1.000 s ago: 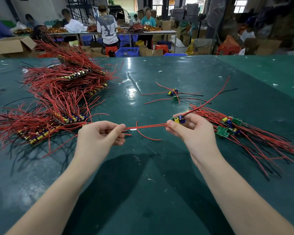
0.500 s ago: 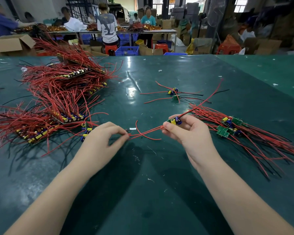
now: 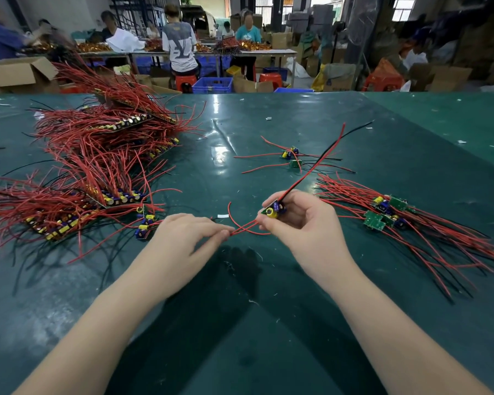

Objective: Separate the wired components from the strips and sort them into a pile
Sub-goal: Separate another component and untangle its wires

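Right hand (image 3: 303,220) pinches a wired component (image 3: 274,210); left hand (image 3: 188,238) pinches its red wires (image 3: 244,227) above bare tabletop (image 3: 240,323). Strips (image 3: 97,172) left, pile (image 3: 397,218) right.

You are in a big factory workroom: other workers (image 3: 180,44) sit at long tables (image 3: 211,54), with cardboard boxes (image 3: 20,71) and blue crates (image 3: 213,85) around.
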